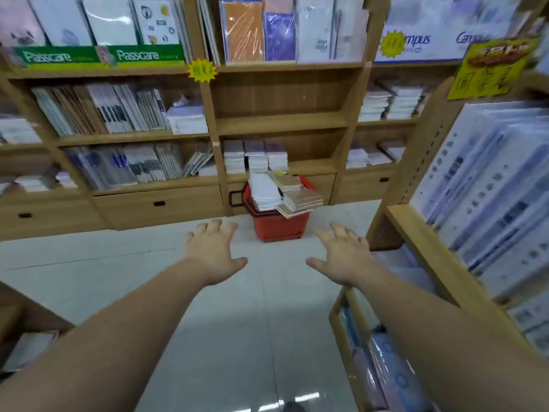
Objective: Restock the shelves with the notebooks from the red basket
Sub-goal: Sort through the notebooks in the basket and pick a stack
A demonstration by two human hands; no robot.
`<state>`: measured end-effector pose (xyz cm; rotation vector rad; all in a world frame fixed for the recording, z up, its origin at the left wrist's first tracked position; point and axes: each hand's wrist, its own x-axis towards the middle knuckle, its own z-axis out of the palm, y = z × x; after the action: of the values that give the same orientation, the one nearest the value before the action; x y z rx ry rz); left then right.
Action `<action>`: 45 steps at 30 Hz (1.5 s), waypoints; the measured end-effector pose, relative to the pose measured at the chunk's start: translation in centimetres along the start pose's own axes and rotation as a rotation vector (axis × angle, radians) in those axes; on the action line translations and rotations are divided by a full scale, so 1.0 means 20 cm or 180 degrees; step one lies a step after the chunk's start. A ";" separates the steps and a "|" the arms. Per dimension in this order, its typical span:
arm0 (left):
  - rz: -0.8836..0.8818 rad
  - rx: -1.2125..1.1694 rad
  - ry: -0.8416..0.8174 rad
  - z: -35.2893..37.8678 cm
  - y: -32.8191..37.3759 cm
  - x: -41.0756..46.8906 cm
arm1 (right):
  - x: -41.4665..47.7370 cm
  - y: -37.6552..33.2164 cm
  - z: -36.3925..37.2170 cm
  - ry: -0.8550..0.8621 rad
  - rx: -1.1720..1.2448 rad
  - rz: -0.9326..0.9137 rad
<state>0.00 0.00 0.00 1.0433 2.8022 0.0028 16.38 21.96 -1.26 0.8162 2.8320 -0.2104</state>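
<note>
My two hands reach out palms down over the glossy pale tiled floor (237,322) — left hand (212,252) and right hand (341,257), fingers spread wide, holding nothing. Beyond them one red basket (279,226) of slotted plastic stands on the floor against the wooden shelves (282,123), heaped with two leaning stacks of notebooks (285,193) — one white, one tan.
</note>
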 end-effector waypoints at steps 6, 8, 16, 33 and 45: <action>0.0035 -0.0254 -0.0159 0.05 0.09 0.65 | 0.60 0.14 -0.02 -0.0274 0.0139 0.0064; 0.0063 -0.0326 -0.0250 0.11 0.09 0.88 | 0.81 0.19 0.02 -0.0426 0.0153 0.0083; 0.0350 -0.0472 -0.0676 0.33 0.04 1.93 | 1.71 0.30 0.09 -0.0880 0.0073 0.0501; -0.0554 -0.0947 -0.1476 0.66 0.16 3.56 | 3.68 0.78 0.11 -0.1704 -0.0296 -0.0188; -0.2863 -0.1835 -0.1593 0.83 0.86 3.97 | 4.88 0.96 0.17 -0.2721 -0.1189 -0.2487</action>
<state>-45.65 63.80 -26.66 -0.3260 2.3153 0.3591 -53.86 87.39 -27.34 -0.4129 2.0938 -0.0864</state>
